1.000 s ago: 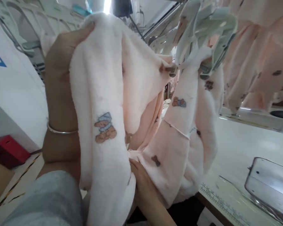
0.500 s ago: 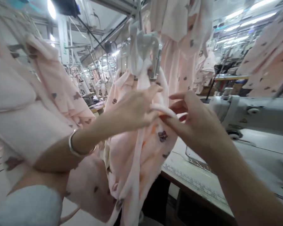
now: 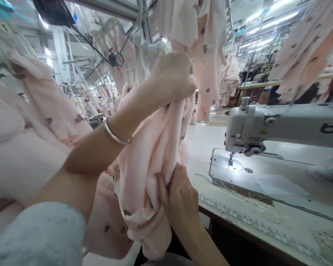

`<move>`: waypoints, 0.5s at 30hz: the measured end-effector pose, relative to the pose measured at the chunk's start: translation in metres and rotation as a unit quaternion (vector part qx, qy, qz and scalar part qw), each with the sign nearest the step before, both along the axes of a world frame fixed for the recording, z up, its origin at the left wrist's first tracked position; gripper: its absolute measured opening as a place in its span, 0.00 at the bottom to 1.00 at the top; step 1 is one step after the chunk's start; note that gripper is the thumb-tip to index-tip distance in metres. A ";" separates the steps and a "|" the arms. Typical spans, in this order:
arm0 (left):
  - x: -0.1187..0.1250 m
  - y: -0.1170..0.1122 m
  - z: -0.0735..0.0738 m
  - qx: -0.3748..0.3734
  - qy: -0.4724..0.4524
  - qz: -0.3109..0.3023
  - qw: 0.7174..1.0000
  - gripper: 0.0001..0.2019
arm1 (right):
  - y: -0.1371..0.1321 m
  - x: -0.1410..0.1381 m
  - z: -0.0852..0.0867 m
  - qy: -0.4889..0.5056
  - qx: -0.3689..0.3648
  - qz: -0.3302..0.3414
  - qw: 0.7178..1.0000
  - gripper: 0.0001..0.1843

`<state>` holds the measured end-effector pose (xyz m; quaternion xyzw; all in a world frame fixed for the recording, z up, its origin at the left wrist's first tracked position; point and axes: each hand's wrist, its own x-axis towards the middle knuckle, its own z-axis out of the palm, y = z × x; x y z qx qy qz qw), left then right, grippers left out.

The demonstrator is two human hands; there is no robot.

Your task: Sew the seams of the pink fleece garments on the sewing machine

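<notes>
A pink fleece garment (image 3: 147,162) with small dark bear prints hangs in front of me from a white overhead clip hanger (image 3: 150,50). My left hand (image 3: 172,79), a silver bangle on its wrist, is clenched round the top of the garment just under the hanger. Lower down, my right hand (image 3: 179,197) grips a bunched fold of the same garment near the table's corner. Both hands are closed on the cloth.
A white sewing machine (image 3: 283,127) stands on the table (image 3: 238,218) to the right, its needle over a lit plate. More pink garments (image 3: 27,125) hang at the left and overhead (image 3: 305,44). A ruler strip runs along the table's front edge.
My left hand has risen to the top of the garment and closed on it. My right hand dropped from chest height to a lower fold. The view swung right toward the sewing machine.
</notes>
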<state>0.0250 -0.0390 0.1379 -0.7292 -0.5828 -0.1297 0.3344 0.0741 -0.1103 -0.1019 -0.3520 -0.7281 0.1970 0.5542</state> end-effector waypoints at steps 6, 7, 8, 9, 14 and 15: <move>-0.024 -0.008 0.010 -0.040 -0.012 0.101 0.994 0.10 | -0.049 -0.003 -0.015 0.031 -0.012 0.191 0.981 0.18; -0.029 -0.012 0.010 -0.042 -0.018 0.117 0.992 0.12 | -0.060 -0.003 -0.023 0.043 -0.038 0.236 0.970 0.18; -0.033 -0.019 0.009 -0.038 -0.023 0.123 0.991 0.13 | -0.068 -0.004 -0.031 0.053 -0.062 0.260 0.962 0.17; -0.036 -0.028 0.008 -0.031 -0.027 0.119 0.992 0.14 | -0.073 -0.003 -0.040 0.062 -0.077 0.257 0.961 0.15; -0.029 -0.082 0.006 0.041 -0.073 0.081 0.993 0.14 | -0.054 0.006 -0.063 0.016 -0.009 0.043 0.999 0.15; -0.024 -0.086 0.005 0.064 -0.096 0.081 0.990 0.14 | -0.048 0.010 -0.060 0.002 -0.010 0.065 0.998 0.14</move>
